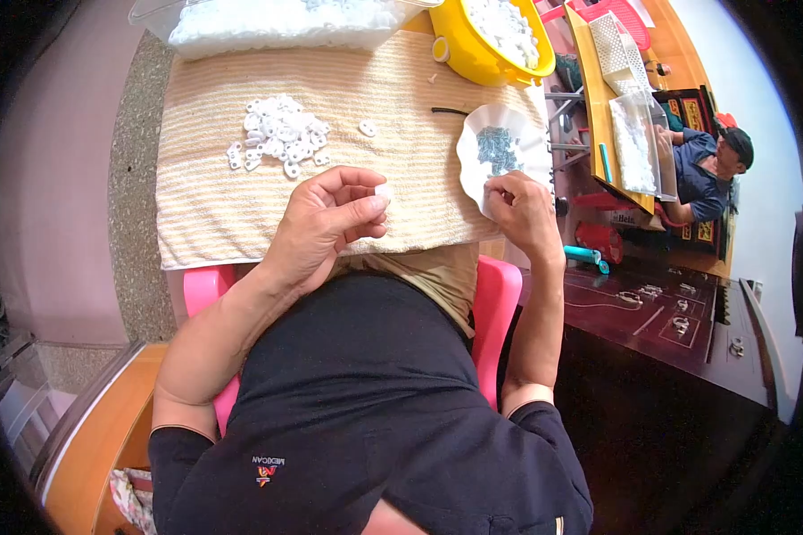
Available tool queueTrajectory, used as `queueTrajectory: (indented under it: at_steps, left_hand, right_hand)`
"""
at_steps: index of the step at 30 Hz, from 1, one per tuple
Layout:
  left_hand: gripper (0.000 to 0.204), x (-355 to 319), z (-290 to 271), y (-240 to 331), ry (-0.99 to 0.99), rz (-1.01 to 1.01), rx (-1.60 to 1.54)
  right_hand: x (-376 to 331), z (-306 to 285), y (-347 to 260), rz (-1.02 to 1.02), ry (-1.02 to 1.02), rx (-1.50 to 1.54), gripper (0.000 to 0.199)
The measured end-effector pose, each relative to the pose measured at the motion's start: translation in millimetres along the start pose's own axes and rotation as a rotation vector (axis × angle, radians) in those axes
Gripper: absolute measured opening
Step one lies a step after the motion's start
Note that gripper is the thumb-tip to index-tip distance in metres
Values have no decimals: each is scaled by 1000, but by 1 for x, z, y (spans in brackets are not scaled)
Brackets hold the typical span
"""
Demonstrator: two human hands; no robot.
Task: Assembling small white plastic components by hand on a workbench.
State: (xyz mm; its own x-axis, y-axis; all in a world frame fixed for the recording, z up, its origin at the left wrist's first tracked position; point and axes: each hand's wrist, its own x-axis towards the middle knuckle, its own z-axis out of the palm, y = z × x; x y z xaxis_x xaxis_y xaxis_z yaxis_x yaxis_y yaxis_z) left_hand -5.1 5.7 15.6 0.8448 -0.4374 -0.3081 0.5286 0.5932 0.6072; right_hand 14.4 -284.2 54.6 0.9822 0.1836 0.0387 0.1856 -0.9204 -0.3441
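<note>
My left hand [332,214] is raised over the near part of the striped towel [401,143]. Thumb and forefinger pinch a small white plastic piece [384,193]. At the right, my right hand [525,209] has its fingertips pressed together at the near rim of a white scalloped dish [473,160]. Small grey metal parts, perhaps screws, [498,150] lie heaped in that dish. Anything between those fingertips is hidden. Beyond my left hand sits a loose pile of white plastic pieces with holes [281,132], and one similar piece [368,128] lies apart to its right.
A clear bin [285,43] full of white pieces stands at the far edge, beside a yellow basin [459,58] of white parts. A thin black strip [449,111] lies by the dish. To the right, a co-worker [709,165] sits at another table with a clear bin [633,143].
</note>
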Motion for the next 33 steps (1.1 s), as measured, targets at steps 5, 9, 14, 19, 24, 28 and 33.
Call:
queueTrajectory:
  at_steps: [5, 9, 14, 19, 24, 28, 33]
  left_hand:
    - [21, 1, -1, -1, 2, -1, -3]
    - [21, 1, 0, -1, 2, -1, -10]
    - [20, 1, 0, -3, 9, 18, -6]
    - [17, -1, 1, -4, 3, 0, 64]
    - [20, 0, 1, -10, -23, 61, 185]
    - [23, 1, 1, -15, -71, 137, 276]
    - [25, 0, 5, -11, -64, 188, 259]
  right_hand:
    - [0, 0, 0, -39, 33, 35, 12]
    - [-2, 5, 9, -46, 53, 57, 11]
    - [-5, 9, 15, 87, 83, 257, 11]
    - [-4, 13, -1, 153, 60, 723, 11]
    - [-2, 22, -46, 186, -30, 1034, 11]
    - [5, 31, -71, 52, -104, 1162, 11]
    - [12, 43, -89, -40, -149, 1263, 11]
